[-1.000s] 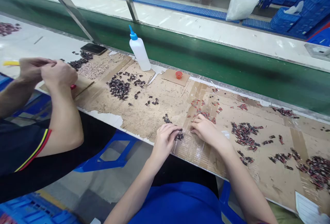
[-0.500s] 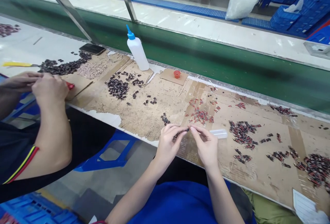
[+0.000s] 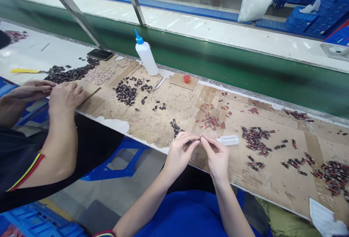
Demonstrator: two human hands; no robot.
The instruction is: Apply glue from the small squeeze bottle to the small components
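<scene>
My left hand [image 3: 182, 154] is closed in a pinch just over the near edge of the cardboard. Its fingertips meet those of my right hand [image 3: 219, 155], also pinching. Between them is a small dark part [image 3: 201, 138], mostly covered by the fingers. Beside my left hand lies a little heap of dark parts [image 3: 175, 126], partly hidden by it. Beyond my hands spreads a scatter of small red parts [image 3: 211, 121]. A clear plastic bottle [image 3: 229, 140] rests on its side next to my right hand.
A white squeeze bottle [image 3: 147, 58] stands behind, left of a red cap [image 3: 187, 79]. Piles of black parts [image 3: 125, 93] and red-black parts [image 3: 256, 138] cover the cardboard. At left, a co-worker's hands [image 3: 64, 97] work near a yellow-handled tool [image 3: 25, 70].
My hands stay pinched together, the right one turned slightly. The co-worker's hands have shifted, and the red object by them no longer shows. The camera view has moved a little.
</scene>
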